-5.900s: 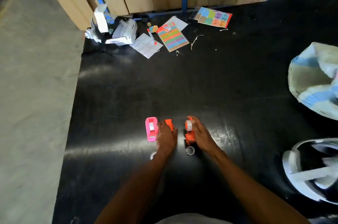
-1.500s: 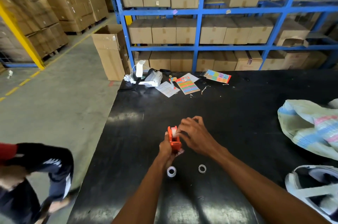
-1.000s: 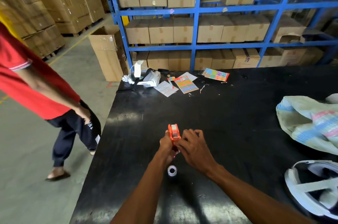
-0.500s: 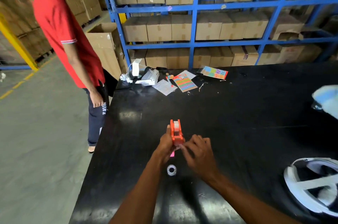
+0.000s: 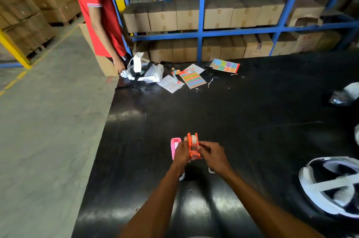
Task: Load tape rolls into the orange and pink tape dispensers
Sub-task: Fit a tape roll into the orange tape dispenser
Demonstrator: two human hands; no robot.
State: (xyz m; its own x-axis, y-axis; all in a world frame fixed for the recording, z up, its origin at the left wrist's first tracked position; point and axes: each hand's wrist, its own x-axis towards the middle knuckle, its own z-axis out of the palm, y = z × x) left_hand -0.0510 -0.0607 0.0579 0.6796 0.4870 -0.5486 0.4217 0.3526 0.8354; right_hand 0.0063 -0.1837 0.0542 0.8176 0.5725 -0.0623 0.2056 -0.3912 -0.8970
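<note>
Head view: both hands hold the orange dispenser (image 5: 193, 146) just above the black worktop (image 5: 252, 121), left hand (image 5: 181, 153) gripping its side, right hand (image 5: 212, 153) with fingers pinched at its front. A tape roll (image 5: 193, 139) already sits inside (seated, I judge). At nine o'clock lies the pink dispenser (image 5: 174, 147), seemingly unloaded. Two small rolls near the wrists are mostly hidden.

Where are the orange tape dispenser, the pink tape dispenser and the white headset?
orange tape dispenser (image 5: 192, 146), head view, on its side wall.
pink tape dispenser (image 5: 174, 145), head view, on its top.
white headset (image 5: 150, 74), head view, on its front body.
</note>
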